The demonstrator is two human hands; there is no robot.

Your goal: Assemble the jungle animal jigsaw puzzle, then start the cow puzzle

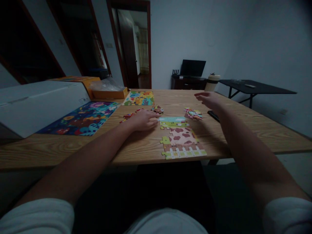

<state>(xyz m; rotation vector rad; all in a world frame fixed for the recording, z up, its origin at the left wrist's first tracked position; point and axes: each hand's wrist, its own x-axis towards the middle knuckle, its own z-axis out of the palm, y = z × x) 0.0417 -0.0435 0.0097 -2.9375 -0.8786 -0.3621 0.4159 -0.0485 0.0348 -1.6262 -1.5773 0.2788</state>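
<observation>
A partly joined puzzle (182, 138) lies near the table's front edge, showing brown cow patches and a white fence. At its upper left is my left hand (145, 120), fingers together and low over the table; whether a piece is under them is hidden. Just beyond that hand sits a small pile of loose pieces (158, 110), with red pieces (129, 115) to its left. Another pile (193, 113) lies behind the puzzle on the right. My right hand (208, 99) is raised beyond this pile, fingers stretched out and holding nothing.
On the left are a white box (44, 104), a dark blue picture sheet (84, 118) and an orange box (109, 93) with clear plastic. A colourful animal picture (138, 97) lies at the back. To the right are a black phone (213, 115) and a lidded cup (212, 82).
</observation>
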